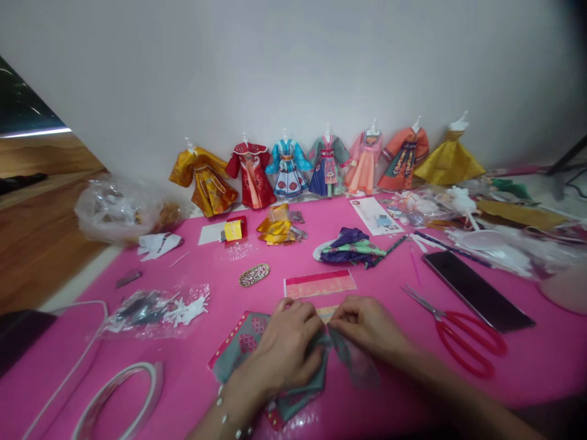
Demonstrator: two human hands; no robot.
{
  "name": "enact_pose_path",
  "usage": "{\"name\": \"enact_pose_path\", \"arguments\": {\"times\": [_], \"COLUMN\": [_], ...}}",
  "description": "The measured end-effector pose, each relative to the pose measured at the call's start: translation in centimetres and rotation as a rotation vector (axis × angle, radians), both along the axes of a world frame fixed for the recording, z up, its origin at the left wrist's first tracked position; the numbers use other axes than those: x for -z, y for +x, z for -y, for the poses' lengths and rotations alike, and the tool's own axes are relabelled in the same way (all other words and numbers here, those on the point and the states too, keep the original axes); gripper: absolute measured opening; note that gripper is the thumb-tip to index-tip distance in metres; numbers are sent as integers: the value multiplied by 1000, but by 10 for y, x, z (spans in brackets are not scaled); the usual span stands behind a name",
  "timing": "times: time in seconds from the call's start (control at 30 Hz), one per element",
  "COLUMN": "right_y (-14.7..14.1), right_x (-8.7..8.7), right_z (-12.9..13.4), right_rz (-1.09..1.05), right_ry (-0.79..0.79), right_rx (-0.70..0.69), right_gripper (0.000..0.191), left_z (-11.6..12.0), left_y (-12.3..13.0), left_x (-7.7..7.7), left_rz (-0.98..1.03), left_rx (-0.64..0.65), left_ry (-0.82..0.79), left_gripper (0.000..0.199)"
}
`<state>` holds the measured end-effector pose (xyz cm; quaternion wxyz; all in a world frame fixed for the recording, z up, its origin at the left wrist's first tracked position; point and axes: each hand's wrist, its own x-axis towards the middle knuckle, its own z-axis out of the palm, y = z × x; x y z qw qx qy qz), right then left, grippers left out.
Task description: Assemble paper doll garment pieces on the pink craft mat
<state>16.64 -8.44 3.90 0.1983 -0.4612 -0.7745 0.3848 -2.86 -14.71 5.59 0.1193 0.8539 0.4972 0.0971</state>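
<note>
My left hand (293,345) rests over a grey-green fabric piece (298,400) with pink patches and a red dotted edge, its fingers curled and pressing on the cloth. My right hand (362,324) pinches the edge of a sheer grey-green strip (355,360), close beside my left fingertips. Just beyond both hands lies a red and orange patterned strip (320,283), with a smaller yellowish piece (326,313) partly covered by my fingers. Where the two fabrics meet is hidden under my fingers.
Red-handled scissors (463,330) and a black phone (477,290) lie at right. A tape roll (121,400) and a plastic bag of white pieces (158,311) are at left. Several dressed doll forms (288,168) stand along the wall, behind a purple-green garment (351,247).
</note>
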Motion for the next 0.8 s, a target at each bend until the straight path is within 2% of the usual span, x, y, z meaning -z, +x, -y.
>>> {"name": "enact_pose_path", "arguments": {"times": [0.27,0.43,0.63,0.7,0.8], "right_y": [-3,-1,7,8,7], "right_x": [6,8,-4,-12,-21], "right_z": [-2,-1,7,11,13], "right_rz": [84,63,-47,-106,-228], "right_ry": [93,143,150,107,-127], "right_rx": [29,12,-48,-81,-143], "right_gripper": [11,12,14,13,12], "left_z": [-2,-2,-1,0,0], "left_y": [-1,-1,-2,-1,0], "left_x": [5,4,6,6,5], "left_rz": [5,10,20,38,60], "left_rx": [15,-12,-44,-53,-50], "left_ry": [5,0,-23,-35,-39], "left_gripper": [5,5,17,16,10]}}
